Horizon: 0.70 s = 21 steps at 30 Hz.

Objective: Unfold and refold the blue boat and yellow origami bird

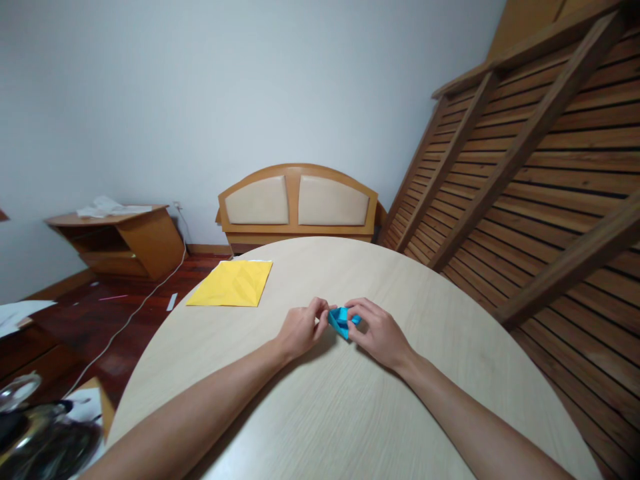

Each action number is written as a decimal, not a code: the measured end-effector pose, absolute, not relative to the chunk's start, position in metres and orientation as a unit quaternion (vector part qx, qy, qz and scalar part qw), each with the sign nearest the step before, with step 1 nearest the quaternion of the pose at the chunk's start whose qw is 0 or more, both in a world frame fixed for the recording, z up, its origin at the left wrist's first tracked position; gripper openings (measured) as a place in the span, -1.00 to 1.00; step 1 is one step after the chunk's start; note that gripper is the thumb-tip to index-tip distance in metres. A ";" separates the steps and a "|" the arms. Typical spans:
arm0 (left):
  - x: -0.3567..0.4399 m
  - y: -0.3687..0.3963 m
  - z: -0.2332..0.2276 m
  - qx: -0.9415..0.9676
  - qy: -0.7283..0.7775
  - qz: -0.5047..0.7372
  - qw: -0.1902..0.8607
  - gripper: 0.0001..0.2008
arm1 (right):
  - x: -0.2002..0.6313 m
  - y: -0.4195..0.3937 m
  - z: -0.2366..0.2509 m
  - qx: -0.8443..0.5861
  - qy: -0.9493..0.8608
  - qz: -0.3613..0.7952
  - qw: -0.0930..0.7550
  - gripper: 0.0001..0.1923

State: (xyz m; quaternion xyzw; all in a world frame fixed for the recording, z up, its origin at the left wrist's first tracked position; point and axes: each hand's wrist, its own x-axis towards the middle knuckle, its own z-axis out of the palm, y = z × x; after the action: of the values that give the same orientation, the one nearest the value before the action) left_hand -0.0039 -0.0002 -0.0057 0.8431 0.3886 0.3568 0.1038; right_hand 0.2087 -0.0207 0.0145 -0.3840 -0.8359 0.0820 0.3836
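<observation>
A small piece of folded blue paper is held between my two hands, just above the round table. Its folds stand partly apart, with a darker hollow in the middle. My left hand pinches its left edge between thumb and fingers. On the opposite side, my right hand grips the paper with thumb and fingertips, which cover part of it. Farther back on the left of the tabletop lies a flat stack of yellow paper, with a white edge showing behind it.
Beyond the table stands a padded wooden headboard. A slatted wooden frame leans close along the right. To the left are a low cabinet with papers on top, a white cable on the floor, and dark clutter near the table edge.
</observation>
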 end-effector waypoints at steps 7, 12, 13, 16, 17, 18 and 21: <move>-0.002 -0.001 -0.003 0.855 0.420 0.280 0.119 -0.93 | 0.212 -0.019 0.009 -0.412 -0.835 0.099 0.350 -0.91; -0.002 -0.005 0.001 0.874 0.396 0.260 0.105 -0.78 | 0.211 -0.018 0.009 -0.413 -0.839 0.098 0.339 -0.92; -0.003 -0.006 0.002 0.881 0.388 0.252 0.097 -0.72 | 0.211 -0.018 0.009 -0.413 -0.840 0.098 0.338 -0.92; -0.003 -0.007 0.005 0.900 0.364 0.225 0.081 -0.68 | 0.211 -0.018 0.010 -0.412 -0.841 0.096 0.337 -0.92; -0.003 -0.007 0.006 0.904 0.358 0.219 0.080 -0.70 | 0.211 -0.018 0.009 -0.412 -0.841 0.094 0.337 -0.91; -0.003 -0.007 0.006 0.906 0.354 0.216 0.082 -0.74 | 0.211 -0.018 0.009 -0.411 -0.842 0.091 0.338 -0.91; -0.003 -0.004 0.003 0.904 0.358 0.217 0.089 -0.80 | 0.211 -0.018 0.007 -0.407 -0.846 0.083 0.335 -0.90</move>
State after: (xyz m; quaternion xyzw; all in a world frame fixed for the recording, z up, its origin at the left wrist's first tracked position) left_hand -0.0030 -0.0043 0.0034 0.9039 0.3578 0.2169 0.0890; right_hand 0.2111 -0.0180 0.0074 -0.4071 -0.8457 0.0834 0.3348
